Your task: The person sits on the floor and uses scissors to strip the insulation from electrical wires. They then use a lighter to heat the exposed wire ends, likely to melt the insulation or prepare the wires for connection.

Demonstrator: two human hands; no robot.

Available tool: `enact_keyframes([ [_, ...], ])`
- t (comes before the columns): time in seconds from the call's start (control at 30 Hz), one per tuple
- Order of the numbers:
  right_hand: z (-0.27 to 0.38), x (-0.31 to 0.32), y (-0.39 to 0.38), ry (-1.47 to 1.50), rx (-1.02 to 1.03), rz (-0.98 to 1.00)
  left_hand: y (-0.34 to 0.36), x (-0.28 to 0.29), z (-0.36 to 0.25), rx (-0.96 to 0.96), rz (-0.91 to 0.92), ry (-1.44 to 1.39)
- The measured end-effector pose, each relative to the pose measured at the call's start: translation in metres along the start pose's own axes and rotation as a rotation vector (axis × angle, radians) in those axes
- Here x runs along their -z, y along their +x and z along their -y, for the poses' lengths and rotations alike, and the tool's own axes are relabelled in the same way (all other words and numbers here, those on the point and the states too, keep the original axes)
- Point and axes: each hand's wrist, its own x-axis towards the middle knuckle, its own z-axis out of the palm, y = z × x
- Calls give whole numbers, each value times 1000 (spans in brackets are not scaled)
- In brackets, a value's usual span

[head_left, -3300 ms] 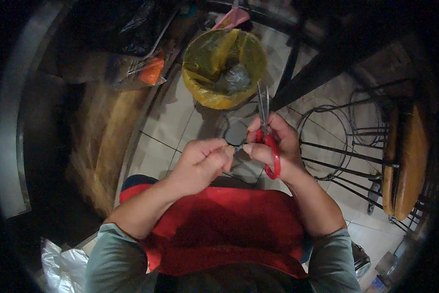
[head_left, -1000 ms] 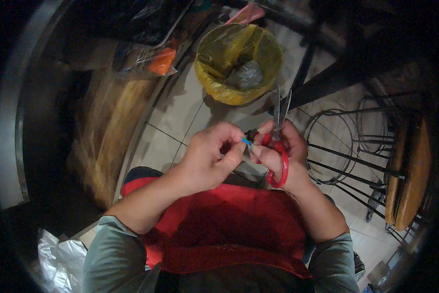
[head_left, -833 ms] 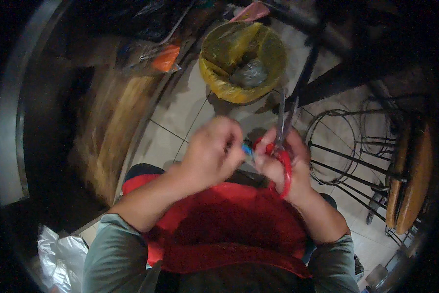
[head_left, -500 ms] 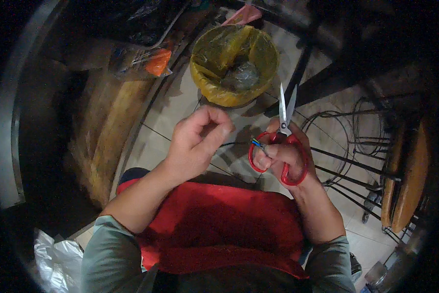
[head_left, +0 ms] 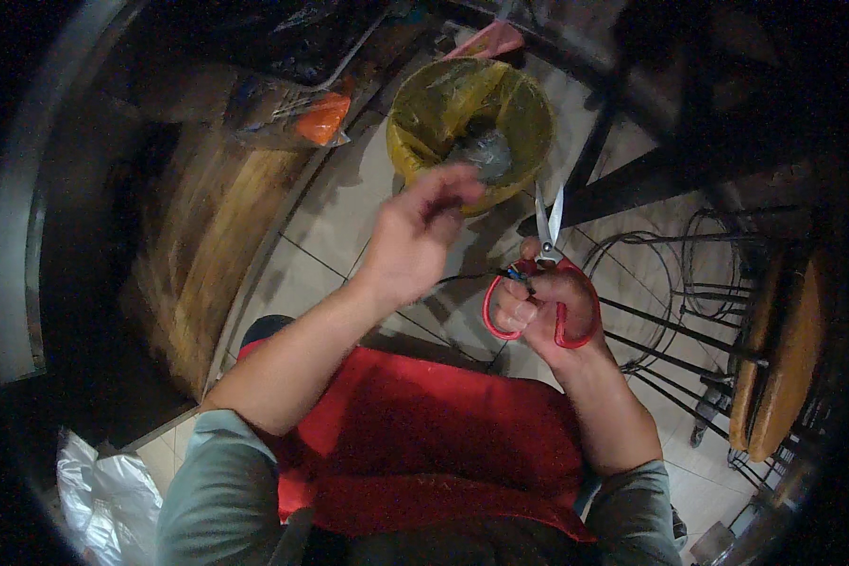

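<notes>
My left hand (head_left: 424,217) reaches over the near rim of the yellow bag-lined bin (head_left: 415,123), slightly blurred, its fingers loosely curved and apart with nothing visible in them. My right hand (head_left: 561,302) grips red-handled scissors (head_left: 547,250), blades pointing away from me and slightly parted. Between its thumb and fingers it also holds the end of a dark cable (head_left: 517,275), with small blue and light-coloured wires showing. The dark cable trails leftward behind my left wrist. My lap is covered in red cloth (head_left: 424,424).
A wooden surface (head_left: 198,264) is on the left, with an orange item in clear plastic (head_left: 322,118) above it. Dark metal legs (head_left: 613,170) stand beyond the scissors. Black metal-framed folded seats (head_left: 783,358) are at right, silver plastic (head_left: 99,481) at lower left, a pink item (head_left: 486,42) behind the bin.
My left hand has left the wire end held by my right hand and moved up toward the bin, its fingers loosening. My right hand still holds scissors and cable, blades now less upright.
</notes>
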Motion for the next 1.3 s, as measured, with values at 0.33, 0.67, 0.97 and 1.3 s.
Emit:
enact_keyframes([
  [0.33, 12, -27, -5, -98, 141, -214, -27, 4, -8, 98, 401, -50],
  [0.67, 4, -15, -8, -1123, 377, -169, -24, 4, -28, -202, 407, 481],
  [0.97, -3, -30, -20, -546, 279, -12, -41, 3, -30, 311, 387, -317],
  [1.3, 4, -24, -10, -364, 202, 17, -25, 17, -19, 113, 505, 56],
])
